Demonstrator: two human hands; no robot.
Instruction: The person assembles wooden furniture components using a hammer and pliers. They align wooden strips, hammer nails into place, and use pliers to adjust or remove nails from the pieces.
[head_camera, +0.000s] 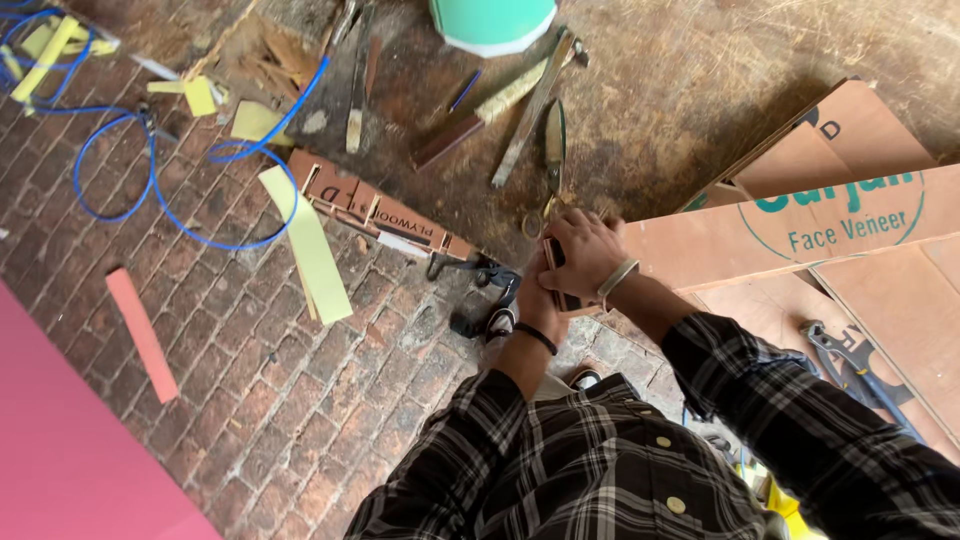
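Plywood sheets (800, 235), right: large, brown, stacked, corner reaching the hands. Advisable to keep the piece braced against that corner, judging by the grip.

Brick floor (260, 380), left and near: strewn with offcuts.

Blue cable (150, 190), far left: looped.

Plywood strip (375, 210), centre: narrow, lying flat.

Right hand (585, 250), centre: clamped over the top of a small dark block (557, 275), wristband worn.

Left hand (535, 300), just beneath: pressed to the same block; closure impossible to tell, fingers hidden.

Block itself: mostly covered, kind unclear. Best held steady with both hands.

Scissors (553, 150), far: partly visible.
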